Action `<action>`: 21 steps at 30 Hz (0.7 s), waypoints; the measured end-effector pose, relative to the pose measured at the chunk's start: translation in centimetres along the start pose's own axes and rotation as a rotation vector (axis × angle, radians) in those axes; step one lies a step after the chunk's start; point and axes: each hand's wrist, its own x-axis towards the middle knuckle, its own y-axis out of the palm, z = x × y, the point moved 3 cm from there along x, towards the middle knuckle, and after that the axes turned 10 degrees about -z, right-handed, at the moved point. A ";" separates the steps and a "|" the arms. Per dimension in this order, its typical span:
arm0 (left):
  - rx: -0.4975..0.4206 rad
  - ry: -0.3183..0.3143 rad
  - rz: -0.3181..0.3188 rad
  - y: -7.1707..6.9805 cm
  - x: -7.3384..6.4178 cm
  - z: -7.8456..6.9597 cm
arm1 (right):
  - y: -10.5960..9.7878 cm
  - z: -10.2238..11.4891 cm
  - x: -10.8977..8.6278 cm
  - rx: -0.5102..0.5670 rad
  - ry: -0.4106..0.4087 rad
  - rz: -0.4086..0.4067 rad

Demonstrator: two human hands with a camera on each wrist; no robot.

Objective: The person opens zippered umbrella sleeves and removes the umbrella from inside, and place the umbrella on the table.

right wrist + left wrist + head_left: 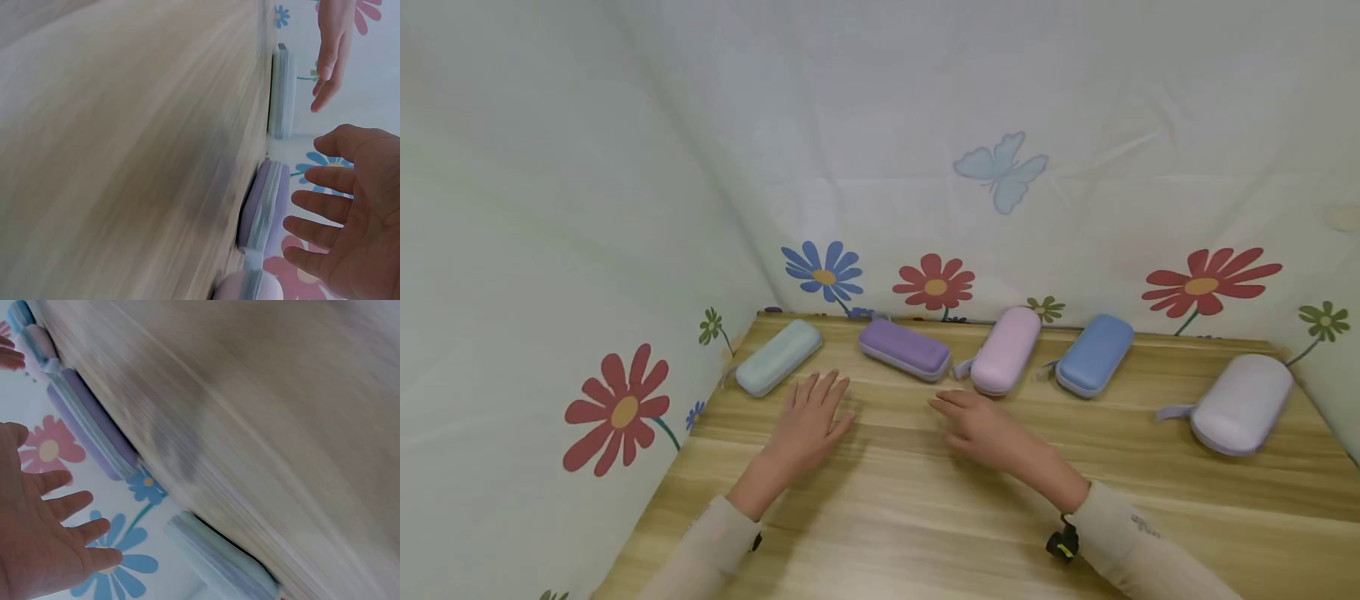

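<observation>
Both hands hover over the wooden table with nothing in them. The left hand (808,425) has its fingers spread, close to the mint-green zip case (778,357) at the far left. My right hand (988,429) reaches inward, its fingertips just in front of the pink zip case (1007,350) and the purple zip case (904,348). In the left wrist view the left hand (47,531) shows loosely extended fingers above the purple case (94,422). The right hand (350,212) looks much the same in the right wrist view, fingers apart.
A blue zip case (1095,354) lies right of the pink one, and a pale lilac-grey case (1242,406) sits at the far right. Each has a strap. White cloth (865,108) printed with flowers and a butterfly encloses the back and sides of the table (910,517).
</observation>
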 end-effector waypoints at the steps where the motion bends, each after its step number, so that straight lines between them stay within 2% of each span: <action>1: 0.001 -0.008 0.003 0.0 -0.2 0.5 | 0.2 0.2 0.2 0.000 -0.008 0.002; 12: 0.061 -0.071 -0.051 -0.7 -2.2 4.7 | 1.7 1.3 1.2 0.037 -0.019 0.012; 16: 0.105 -0.092 -0.077 -1.0 -2.2 6.3 | 2.0 1.7 1.8 0.063 -0.019 0.016; 21: 0.090 -0.126 -0.088 -1.3 -1.6 8.2 | 2.2 2.3 2.6 0.050 -0.028 0.025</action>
